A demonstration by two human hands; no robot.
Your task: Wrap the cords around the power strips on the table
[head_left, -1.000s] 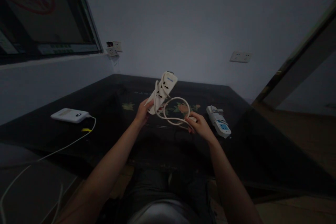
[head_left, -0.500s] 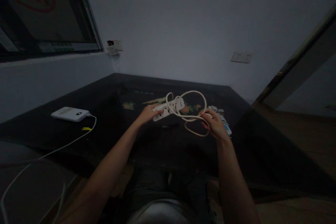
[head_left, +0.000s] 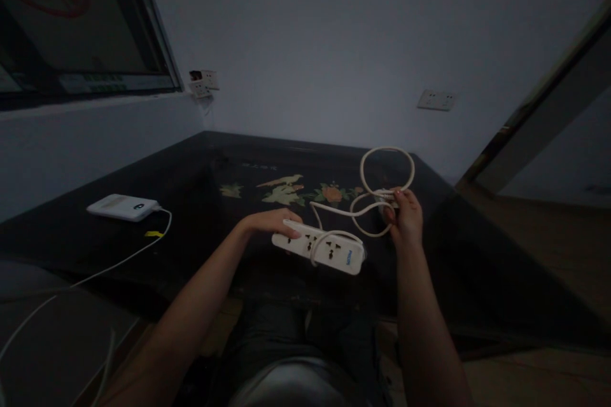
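The left hand [head_left: 272, 222] is gripping the left end of a white power strip [head_left: 340, 253], its fingers wrapped around the body and the thumb resting on the socket face. The strip is slanting above the counter [head_left: 463, 273], near the front edge; whether it is touching the surface cannot be told. The right hand [head_left: 407, 216] is pinching the cord [head_left: 338, 210], fingers drawn nearly together; one large loop is rising toward the counter's far right corner, another is crossing the strip. A white device [head_left: 119, 206] is lying well apart at left, its cable [head_left: 114, 265] passing over the near edge.
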